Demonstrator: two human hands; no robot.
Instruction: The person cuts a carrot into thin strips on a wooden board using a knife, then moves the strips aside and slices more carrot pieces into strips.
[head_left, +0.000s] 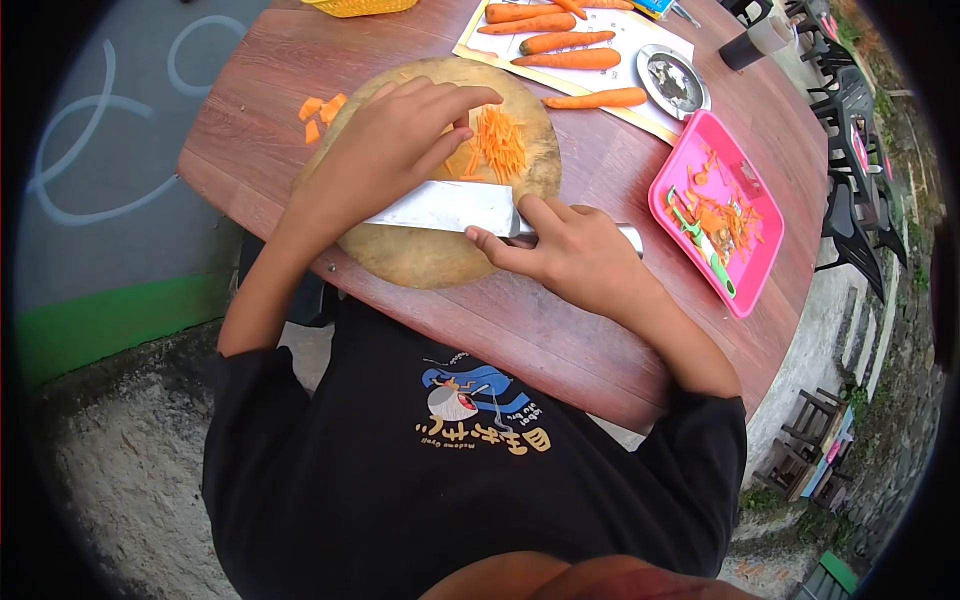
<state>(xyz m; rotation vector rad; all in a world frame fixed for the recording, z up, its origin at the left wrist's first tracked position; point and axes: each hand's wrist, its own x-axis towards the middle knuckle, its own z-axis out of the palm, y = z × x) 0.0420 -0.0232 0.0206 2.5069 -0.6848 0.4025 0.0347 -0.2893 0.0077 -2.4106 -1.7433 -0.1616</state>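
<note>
Have the knife [450, 207] across the middle of the round wooden board [430, 265], broad face of the blade showing, far end passing behind the left hand [405, 130] at the wrist. Can't tell blade contact with the wood. See the right hand [575, 245] wrapped around the handle, thumb up near the heel of the blade, butt poking out past the palm. See the left one over the board, fingers partly bent, index stretched toward the shredded carrot [497, 143]. Can't tell any hold there, with the underside out of sight. Find the shreds heaped on the board, just beyond the blade. Find carrot chunks [320, 115] on the table [590, 340], just left of the board. Further out, spot whole carrots [570, 58] on a printed sheet [632, 72], one with its tip off onto the tabletop. Note a round metal dish [675, 82] at the sheet's right side. Note a pink tray [662, 190] to the right, holding peelings [735, 220] and a green-and-white peeler [715, 257]. Spot a yellow basket [360, 5] at the far edge, a dark cup [745, 48] far right, black chairs [850, 110] past the table.
</note>
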